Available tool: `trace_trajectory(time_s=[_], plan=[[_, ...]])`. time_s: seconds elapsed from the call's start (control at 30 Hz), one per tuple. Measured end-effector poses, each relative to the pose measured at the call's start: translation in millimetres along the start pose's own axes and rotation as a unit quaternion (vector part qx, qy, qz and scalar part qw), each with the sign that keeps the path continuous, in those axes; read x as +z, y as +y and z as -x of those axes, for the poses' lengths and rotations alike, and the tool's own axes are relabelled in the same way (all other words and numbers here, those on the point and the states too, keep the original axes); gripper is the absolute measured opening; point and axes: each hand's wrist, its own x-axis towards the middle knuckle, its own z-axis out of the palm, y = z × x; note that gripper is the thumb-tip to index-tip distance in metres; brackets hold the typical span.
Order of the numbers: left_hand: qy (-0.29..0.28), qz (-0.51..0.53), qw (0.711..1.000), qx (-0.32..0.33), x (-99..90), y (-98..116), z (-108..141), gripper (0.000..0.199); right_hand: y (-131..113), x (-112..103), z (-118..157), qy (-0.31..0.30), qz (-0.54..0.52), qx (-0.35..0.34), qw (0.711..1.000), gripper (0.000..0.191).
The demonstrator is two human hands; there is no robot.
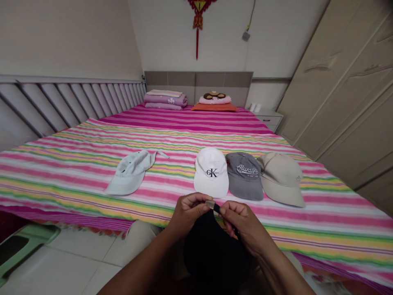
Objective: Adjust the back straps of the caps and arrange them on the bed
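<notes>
A black cap (215, 254) is held low in front of me, its back strap toward the bed. My left hand (190, 211) pinches the metal buckle (210, 203) of that strap. Just to the right, my right hand (241, 217) grips the dark strap end (217, 208) by the buckle. Beyond my hands lie a white cap (211, 172) with dark letters, a grey cap (245, 176) with white lettering, and a beige cap (281, 178), side by side and touching. A pale blue-grey cap (130, 172) lies apart on the left, its strap loose.
The caps lie on a striped bedspread (172, 164). Folded purple bedding (166, 101) and an orange pillow (215, 107) sit by the headboard (221, 84). A metal railing (76, 98) runs along the left, a wardrobe (346, 90) along the right. A green stool (27, 241) stands lower left.
</notes>
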Motion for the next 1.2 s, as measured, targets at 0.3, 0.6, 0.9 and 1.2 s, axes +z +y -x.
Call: trace_trajectory(time_s=[0.3, 0.6, 0.9, 1.2], plan=[[-0.004, -0.009, 1.0, 0.02, -2.0, -2.7, 0.2, 0.019, 2.9, 2.0, -0.6, -0.013, -0.049, 0.003, 0.999, 0.026], [-0.03, -0.043, 0.996, 0.071, -5.1, -7.6, -0.7, 0.016, 9.8, 6.9, -3.3, -0.028, -0.151, 0.007, 0.988, 0.022], [-0.026, -0.004, 0.999, 0.047, -2.5, -5.6, -0.9, 0.017, 6.7, 7.1, -2.9, -0.045, -0.222, 0.033, 0.973, 0.021], [-0.022, 0.0, 0.998, 0.051, -3.7, -7.9, -0.4, 0.018, 6.9, 9.5, -1.3, -0.063, -0.231, 0.045, 0.97, 0.029]])
